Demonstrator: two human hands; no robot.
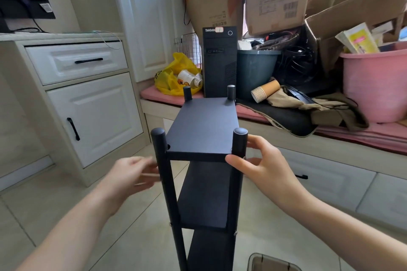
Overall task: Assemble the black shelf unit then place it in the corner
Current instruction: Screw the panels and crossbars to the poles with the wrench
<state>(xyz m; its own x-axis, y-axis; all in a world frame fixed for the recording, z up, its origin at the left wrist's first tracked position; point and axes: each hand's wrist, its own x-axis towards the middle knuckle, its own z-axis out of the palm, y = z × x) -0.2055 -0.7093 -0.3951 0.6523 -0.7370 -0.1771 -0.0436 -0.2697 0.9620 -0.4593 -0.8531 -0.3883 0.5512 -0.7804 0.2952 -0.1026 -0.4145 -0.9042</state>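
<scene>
I see black shelf unit (pixel 202 130) upright on tiled floor (pixel 264 222), just in front of window bench (pixel 330 145), long axis vertical, shelves' long side running away from me toward bench. Three shelves visible, four posts poking above the top one. On bench: yellow bag (pixel 167 79) with used paper cups inside, grey bucket (pixel 255 70) with contents hidden, pink tub (pixel 374 86) holding booklets, open cardboard boxes (pixel 277 0) behind, computer tower (pixel 219 61) between bag and bucket. Right hand (pixel 259 167) grips near right post at top shelf corner, thumb on front edge, fingers round behind. Left hand (pixel 132 174) beside near left post, motion-blurred, can't tell its grip
</scene>
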